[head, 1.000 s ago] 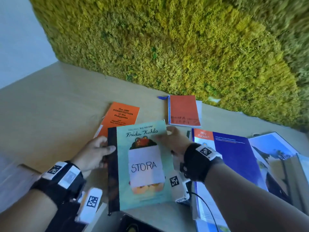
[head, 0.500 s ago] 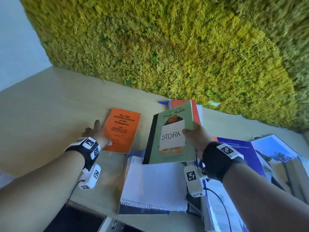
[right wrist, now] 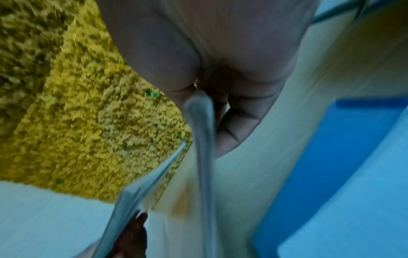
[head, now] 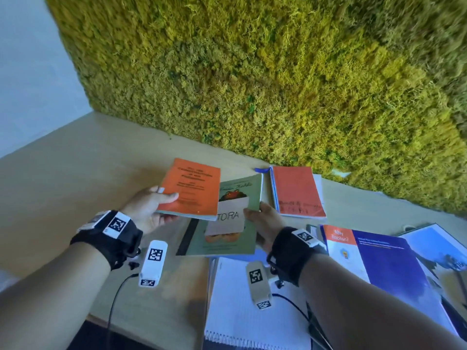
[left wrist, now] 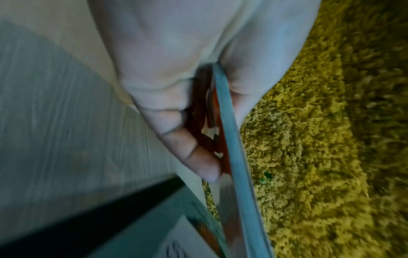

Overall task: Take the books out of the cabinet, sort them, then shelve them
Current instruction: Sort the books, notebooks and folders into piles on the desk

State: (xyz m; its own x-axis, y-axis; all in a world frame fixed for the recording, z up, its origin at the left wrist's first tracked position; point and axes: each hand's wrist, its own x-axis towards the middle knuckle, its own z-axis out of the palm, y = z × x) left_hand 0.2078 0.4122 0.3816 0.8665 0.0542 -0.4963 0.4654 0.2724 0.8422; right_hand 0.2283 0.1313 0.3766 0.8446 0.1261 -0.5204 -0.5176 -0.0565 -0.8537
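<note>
My left hand (head: pixel 156 205) grips an orange paperback (head: pixel 192 188) by its left edge, thumb on the cover, and holds it off the table. The wrist view shows that book's page edge (left wrist: pixel 234 151) clamped between thumb and fingers. The orange paperback overlaps the upper left of a green book with a white "STORA" label (head: pixel 227 228). My right hand (head: pixel 260 218) pinches the green book at its right edge, seen edge-on as the green book's edge (right wrist: pixel 203 136) in the right wrist view. A second orange book (head: pixel 295 193) lies flat by the moss wall.
A moss wall (head: pixel 252 72) rises behind the wooden table (head: pixel 75 173). A spiral notebook (head: pixel 247 311) lies under my right forearm. A blue and white "Why" booklet (head: pixel 374 258) and more books lie at the right. A dark gap shows at the table's near edge.
My left hand has picked the orange paperback up off the table and brought it right, over the green book. The green book has come lower and nearer in my right hand.
</note>
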